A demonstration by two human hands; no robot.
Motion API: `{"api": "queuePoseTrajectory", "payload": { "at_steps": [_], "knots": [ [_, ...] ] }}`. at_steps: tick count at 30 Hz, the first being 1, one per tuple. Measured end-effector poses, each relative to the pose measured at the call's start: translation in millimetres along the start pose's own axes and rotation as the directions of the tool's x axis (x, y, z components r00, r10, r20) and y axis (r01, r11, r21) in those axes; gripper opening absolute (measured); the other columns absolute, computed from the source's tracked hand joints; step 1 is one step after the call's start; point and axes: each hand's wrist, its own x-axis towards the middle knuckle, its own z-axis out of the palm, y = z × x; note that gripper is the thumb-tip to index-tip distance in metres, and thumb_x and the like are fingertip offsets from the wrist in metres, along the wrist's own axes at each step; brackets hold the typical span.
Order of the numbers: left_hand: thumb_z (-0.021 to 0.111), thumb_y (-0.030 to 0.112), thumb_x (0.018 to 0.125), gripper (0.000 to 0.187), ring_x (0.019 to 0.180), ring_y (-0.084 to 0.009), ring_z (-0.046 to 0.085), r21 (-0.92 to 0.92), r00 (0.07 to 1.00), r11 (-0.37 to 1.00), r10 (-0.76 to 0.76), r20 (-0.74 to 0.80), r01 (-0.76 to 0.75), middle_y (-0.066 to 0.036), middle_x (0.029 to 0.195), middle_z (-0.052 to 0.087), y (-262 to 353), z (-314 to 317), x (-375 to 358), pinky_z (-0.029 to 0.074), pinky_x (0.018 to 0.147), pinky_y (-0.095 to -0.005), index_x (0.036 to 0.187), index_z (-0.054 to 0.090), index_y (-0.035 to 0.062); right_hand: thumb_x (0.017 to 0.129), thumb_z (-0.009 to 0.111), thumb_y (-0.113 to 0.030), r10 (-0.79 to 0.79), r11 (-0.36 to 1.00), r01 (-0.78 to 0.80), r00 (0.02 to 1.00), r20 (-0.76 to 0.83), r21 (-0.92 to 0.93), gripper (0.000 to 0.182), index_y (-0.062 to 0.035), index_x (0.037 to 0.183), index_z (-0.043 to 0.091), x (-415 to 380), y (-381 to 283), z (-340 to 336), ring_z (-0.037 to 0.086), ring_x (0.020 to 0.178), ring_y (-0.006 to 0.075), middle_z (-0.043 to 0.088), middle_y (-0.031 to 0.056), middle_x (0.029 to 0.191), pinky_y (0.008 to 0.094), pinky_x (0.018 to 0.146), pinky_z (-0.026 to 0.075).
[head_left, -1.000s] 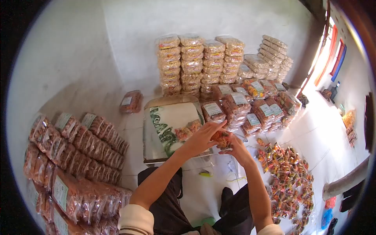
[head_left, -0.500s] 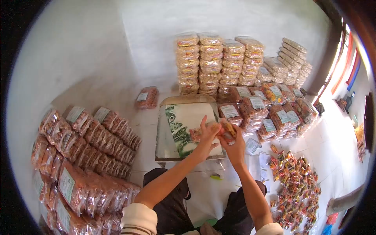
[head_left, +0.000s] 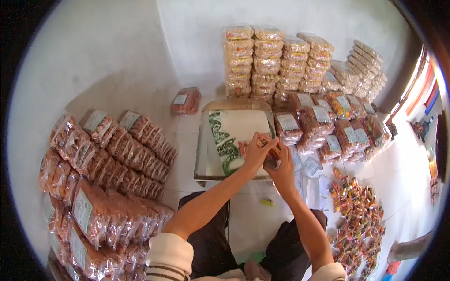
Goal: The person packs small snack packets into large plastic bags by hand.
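Over the right side of a low table [head_left: 200, 159], my two hands meet around a small bundle of shiny red-and-yellow snack packets [head_left: 275, 151]. My left hand [head_left: 257, 153] is closed at the bundle's upper left, its fingers bent over the top. Gripping the same bundle from below and the right is my right hand [head_left: 282, 172], with the fingers curled. The fingers hide most of the packets. Just left of my left hand, another small reddish packet [head_left: 243, 147] lies on the white sheet with a green pattern [head_left: 225, 140] that covers the tabletop.
Bagged brown goods [head_left: 126, 159] stand in rows at left. Tall stacks of pale packs [head_left: 239, 61] line the wall, with labelled brown packs [head_left: 321, 117] before them. One brown pack [head_left: 185, 100] sits behind the table. Small colourful packets [head_left: 358, 220] are heaped on the floor at right, near labels [head_left: 311, 166].
My hands have come closer together, and the left one now bends over the bundle where its fingers were spread before. The whole view has shifted slightly.
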Motion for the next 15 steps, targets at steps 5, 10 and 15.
{"api": "queuePoseTrajectory", "payload": {
  "at_steps": [5, 10, 15],
  "knots": [
    [0.059, 0.038, 0.080, 0.042, 0.075, -0.0079, 0.046, 0.225, 0.878, 0.853, 0.427, 0.214, -0.470, -0.001, 0.088, 0.044, -13, 4, 0, 0.040, 0.066, -0.0232, 0.106, 0.039, 0.0108, 0.060, 0.071, -0.004, -0.029, 0.996, 0.021, 0.995, -0.096, -0.082, 0.061, -0.0005, 0.114, 0.042, -4, 6, -16, 0.051, 0.091, 0.0347, 0.051, 0.0174, 0.101, 0.0373, 0.077, 0.044],
    [0.059, 0.043, 0.078, 0.054, 0.085, -0.0165, 0.042, 0.132, 0.957, 0.965, 0.246, -0.155, -0.227, -0.007, 0.092, 0.044, -28, 7, 1, 0.035, 0.076, -0.0311, 0.110, 0.036, 0.0064, 0.067, 0.068, -0.006, 0.346, 0.938, -0.304, 0.848, -0.402, 0.166, 0.048, 0.0008, 0.109, 0.047, -26, 23, -32, 0.055, 0.089, 0.0225, 0.055, 0.0109, 0.097, 0.0298, 0.076, 0.044],
    [0.072, 0.026, 0.063, 0.055, 0.100, -0.0308, 0.035, 0.955, 0.922, 0.254, 0.385, 0.045, -0.153, -0.013, 0.098, 0.040, -109, -1, -70, 0.024, 0.089, -0.0438, 0.101, 0.039, 0.0051, 0.079, 0.062, -0.016, 0.807, 0.545, -0.352, 0.468, -0.361, 0.761, 0.036, 0.0015, 0.107, 0.048, -128, 61, -16, 0.054, 0.083, 0.0135, 0.055, 0.0056, 0.094, 0.0255, 0.071, 0.044]
  ]
}}
